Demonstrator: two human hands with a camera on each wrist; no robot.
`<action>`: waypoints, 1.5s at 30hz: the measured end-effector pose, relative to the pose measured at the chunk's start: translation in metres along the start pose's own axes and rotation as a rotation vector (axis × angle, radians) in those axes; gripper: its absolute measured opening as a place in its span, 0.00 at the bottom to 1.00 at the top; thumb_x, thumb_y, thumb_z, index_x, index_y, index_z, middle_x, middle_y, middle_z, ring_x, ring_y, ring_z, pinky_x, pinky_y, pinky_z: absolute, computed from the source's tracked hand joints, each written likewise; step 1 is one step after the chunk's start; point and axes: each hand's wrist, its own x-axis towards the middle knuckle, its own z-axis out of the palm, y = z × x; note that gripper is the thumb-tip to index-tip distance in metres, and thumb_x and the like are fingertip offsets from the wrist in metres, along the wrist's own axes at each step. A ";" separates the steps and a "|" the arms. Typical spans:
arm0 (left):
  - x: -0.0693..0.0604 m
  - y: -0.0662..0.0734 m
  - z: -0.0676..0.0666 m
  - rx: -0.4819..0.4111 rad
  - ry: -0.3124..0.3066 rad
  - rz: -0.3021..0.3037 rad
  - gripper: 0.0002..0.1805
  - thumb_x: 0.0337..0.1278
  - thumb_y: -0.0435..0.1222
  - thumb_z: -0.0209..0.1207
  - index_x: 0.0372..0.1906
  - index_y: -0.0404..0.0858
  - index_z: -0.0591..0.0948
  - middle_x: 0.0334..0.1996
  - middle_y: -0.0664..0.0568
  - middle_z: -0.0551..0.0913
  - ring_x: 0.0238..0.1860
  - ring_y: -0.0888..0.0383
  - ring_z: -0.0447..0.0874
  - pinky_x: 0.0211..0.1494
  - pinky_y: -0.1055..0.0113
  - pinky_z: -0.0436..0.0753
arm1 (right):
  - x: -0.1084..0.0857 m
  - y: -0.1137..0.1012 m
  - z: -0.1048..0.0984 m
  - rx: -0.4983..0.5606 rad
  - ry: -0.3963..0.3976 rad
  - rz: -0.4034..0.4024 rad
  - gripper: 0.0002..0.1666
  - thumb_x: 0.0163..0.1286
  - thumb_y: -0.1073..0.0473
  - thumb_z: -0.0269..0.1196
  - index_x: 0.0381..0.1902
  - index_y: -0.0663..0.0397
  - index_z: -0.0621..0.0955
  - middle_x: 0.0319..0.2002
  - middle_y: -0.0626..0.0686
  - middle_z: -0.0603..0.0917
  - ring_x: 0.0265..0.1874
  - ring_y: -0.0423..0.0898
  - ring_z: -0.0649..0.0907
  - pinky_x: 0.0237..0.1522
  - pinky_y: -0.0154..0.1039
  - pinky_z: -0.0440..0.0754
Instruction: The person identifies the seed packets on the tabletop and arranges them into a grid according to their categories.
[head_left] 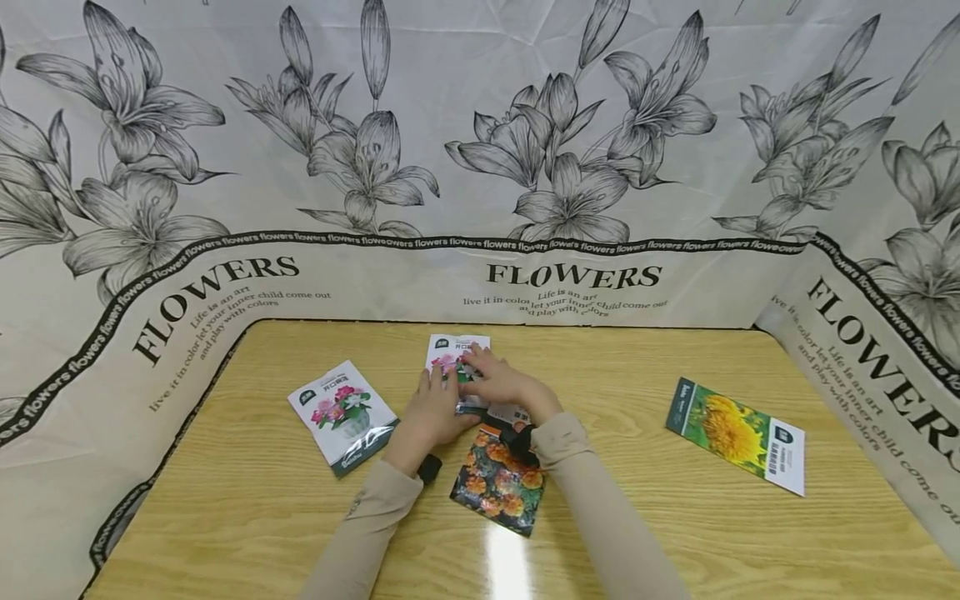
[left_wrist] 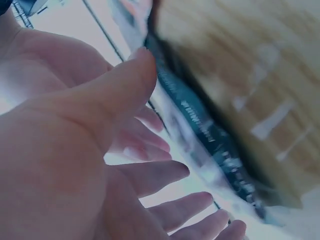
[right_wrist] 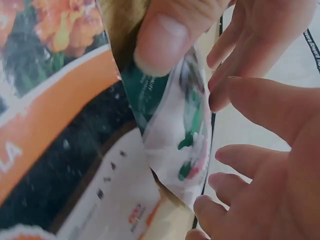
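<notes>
From my remote seat I'm looking over the wooden table (head_left: 637, 533), and the orange marigold packet (head_left: 497, 483) lies beneath my right wrist. A yellow-flower packet (head_left: 737, 433) sits well off right, a matching pink one (head_left: 341, 417) nearer on the left. And here's the action: the pink-flower packet (head_left: 447, 357) by the table's back edge, both hands at it! To do this well, I'd say light, even fingertip guidance, squaring the edges without creasing, right wrist clear of the marigolds. My left hand (head_left: 431, 415) has its fingers spread, nearly straight, across the packet's left side; my right hand (head_left: 510, 385) reaches over the other, fingers apart and slightly bent, clamped on nothing. Smallest of all, the left thumb (right_wrist: 162, 45) lies over the dark green strip; how hard it presses, I can't tell.
</notes>
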 end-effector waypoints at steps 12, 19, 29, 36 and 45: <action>-0.012 0.008 -0.017 0.070 0.005 0.136 0.46 0.64 0.53 0.61 0.75 0.29 0.58 0.74 0.29 0.52 0.76 0.34 0.47 0.75 0.46 0.57 | -0.023 -0.012 -0.020 0.029 0.011 -0.014 0.40 0.77 0.52 0.53 0.78 0.62 0.52 0.77 0.67 0.43 0.77 0.62 0.43 0.73 0.64 0.35; -0.026 0.010 -0.020 -0.013 -0.078 0.228 0.45 0.67 0.52 0.59 0.77 0.33 0.56 0.75 0.30 0.51 0.75 0.34 0.48 0.70 0.40 0.64 | -0.046 -0.013 -0.028 0.039 0.045 -0.069 0.40 0.78 0.51 0.53 0.78 0.61 0.53 0.78 0.67 0.44 0.76 0.64 0.47 0.73 0.64 0.38; -0.059 0.016 -0.010 0.000 -0.136 0.358 0.47 0.65 0.55 0.59 0.77 0.32 0.55 0.76 0.32 0.47 0.76 0.35 0.47 0.71 0.45 0.64 | -0.085 -0.014 -0.032 -0.050 0.144 -0.176 0.40 0.76 0.52 0.57 0.78 0.60 0.55 0.77 0.64 0.49 0.76 0.62 0.50 0.73 0.62 0.36; -0.078 0.020 -0.005 0.015 -0.166 0.433 0.46 0.65 0.53 0.60 0.76 0.31 0.57 0.76 0.32 0.48 0.76 0.34 0.47 0.71 0.45 0.65 | -0.112 -0.017 -0.031 -0.117 0.167 -0.220 0.40 0.76 0.52 0.58 0.78 0.60 0.56 0.77 0.64 0.50 0.76 0.61 0.51 0.73 0.63 0.38; -0.092 0.022 0.015 0.066 -0.151 0.467 0.46 0.62 0.54 0.62 0.75 0.32 0.60 0.76 0.32 0.51 0.75 0.34 0.50 0.68 0.46 0.69 | -0.141 -0.004 -0.011 -0.182 0.116 -0.197 0.39 0.74 0.52 0.59 0.76 0.62 0.60 0.76 0.66 0.54 0.74 0.65 0.55 0.72 0.65 0.44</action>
